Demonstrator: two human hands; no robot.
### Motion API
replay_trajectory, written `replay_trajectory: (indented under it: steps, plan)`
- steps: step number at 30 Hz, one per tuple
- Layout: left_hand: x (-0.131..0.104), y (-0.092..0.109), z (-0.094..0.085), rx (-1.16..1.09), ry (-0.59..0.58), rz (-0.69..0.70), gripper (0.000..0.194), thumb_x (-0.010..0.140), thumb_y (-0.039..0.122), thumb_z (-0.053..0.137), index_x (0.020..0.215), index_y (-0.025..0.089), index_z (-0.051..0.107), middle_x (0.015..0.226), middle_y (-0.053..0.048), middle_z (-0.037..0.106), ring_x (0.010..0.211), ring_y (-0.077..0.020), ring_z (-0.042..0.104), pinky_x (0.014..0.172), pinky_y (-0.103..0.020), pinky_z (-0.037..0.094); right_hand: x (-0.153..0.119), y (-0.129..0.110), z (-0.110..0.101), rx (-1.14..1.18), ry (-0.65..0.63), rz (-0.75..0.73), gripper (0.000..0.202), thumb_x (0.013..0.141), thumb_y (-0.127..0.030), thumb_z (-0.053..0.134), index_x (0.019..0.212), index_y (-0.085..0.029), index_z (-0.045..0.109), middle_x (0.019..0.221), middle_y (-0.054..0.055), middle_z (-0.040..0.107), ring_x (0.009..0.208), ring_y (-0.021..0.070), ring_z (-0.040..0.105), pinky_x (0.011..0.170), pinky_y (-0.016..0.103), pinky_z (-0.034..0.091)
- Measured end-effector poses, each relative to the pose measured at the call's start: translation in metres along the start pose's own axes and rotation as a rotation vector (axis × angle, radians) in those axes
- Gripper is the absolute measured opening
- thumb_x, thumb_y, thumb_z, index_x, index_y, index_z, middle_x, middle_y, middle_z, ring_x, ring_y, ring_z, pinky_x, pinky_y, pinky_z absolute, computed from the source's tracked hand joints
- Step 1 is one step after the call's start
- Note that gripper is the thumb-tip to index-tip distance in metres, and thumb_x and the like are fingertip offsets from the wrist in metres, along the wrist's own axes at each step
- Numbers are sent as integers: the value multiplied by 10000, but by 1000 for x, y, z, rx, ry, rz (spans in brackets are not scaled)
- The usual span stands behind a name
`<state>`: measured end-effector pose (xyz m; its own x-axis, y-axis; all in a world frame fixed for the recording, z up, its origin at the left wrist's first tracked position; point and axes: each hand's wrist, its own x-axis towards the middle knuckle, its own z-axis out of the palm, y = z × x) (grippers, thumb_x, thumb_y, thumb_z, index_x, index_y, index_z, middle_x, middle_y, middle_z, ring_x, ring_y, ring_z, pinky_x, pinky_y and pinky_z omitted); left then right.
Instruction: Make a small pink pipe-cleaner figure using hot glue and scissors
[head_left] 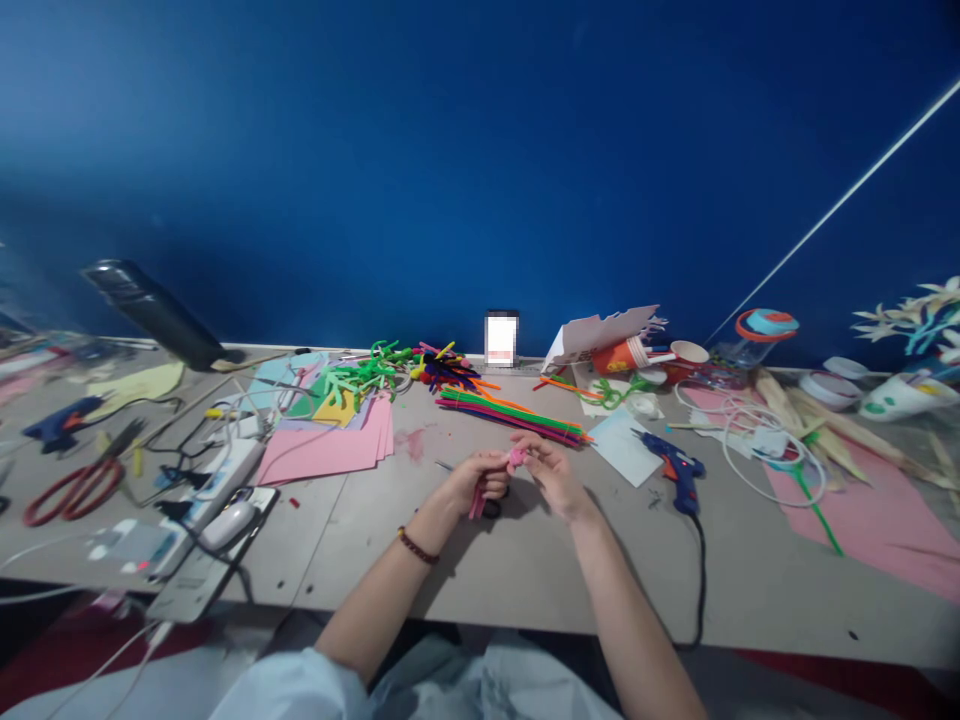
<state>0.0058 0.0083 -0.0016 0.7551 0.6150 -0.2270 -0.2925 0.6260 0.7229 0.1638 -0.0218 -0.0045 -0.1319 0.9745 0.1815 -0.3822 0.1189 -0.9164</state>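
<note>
In the head view, a small pink thing [517, 457] is held up just below the middle of the frame. It is pinched by the left hand [478, 480], whose fingers are curled closed around it. Pink strips [477, 502] are seen hanging below that hand. The other side of the pink thing is touched by the bent fingertips of the right hand [553, 478]; how tightly it is pinched there cannot be told. A dark bead band [418, 547] is worn on the left wrist.

Just above the hands, a bundle of fuzzy sticks [514, 417] in green, red and purple is laid on the gray table [525, 580]. To the right of the hands, a pale blue sheet [628, 447] and a blue glue gun [679, 470] are set down. Pink paper [326, 452] is spread left of the middle, with green fuzzy shapes [367, 372] piled above it. Red-handled scissors [82, 485] are seen at the left. A bright phone screen [501, 338] is propped by the blue wall [480, 170].
</note>
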Motion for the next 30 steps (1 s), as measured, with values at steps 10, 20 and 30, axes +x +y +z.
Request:
replay_trajectory:
  steps: [10, 20, 30]
  plan:
    - [-6, 2, 7, -138, -145, -126, 264, 756, 240, 609, 588, 140, 433, 450, 98, 195, 358, -21, 87, 350, -161, 113, -4, 2, 9, 170, -25, 107, 259, 681, -428, 755, 812, -230, 650, 942, 17, 632, 850, 154, 585, 838, 292, 429]
    - [0, -3, 19, 180, 166, 187, 306, 693, 419, 652, 676, 140, 528, 491, 44, 435, 382, -57, 330, 393, -214, 225, 2, 3, 15, 230, 171, 134, 308, 638, -418, 788, 832, -220, 655, 809, 0, 665, 744, 126, 579, 731, 249, 443]
    - [3, -8, 20, 206, 177, 233, 406, 696, 524, 670, 658, 142, 536, 438, 82, 319, 394, -50, 260, 415, -206, 211, 3, 3, 9, 329, 178, 206, 263, 637, -350, 795, 825, -215, 670, 824, 0, 671, 599, 99, 535, 644, 245, 456]
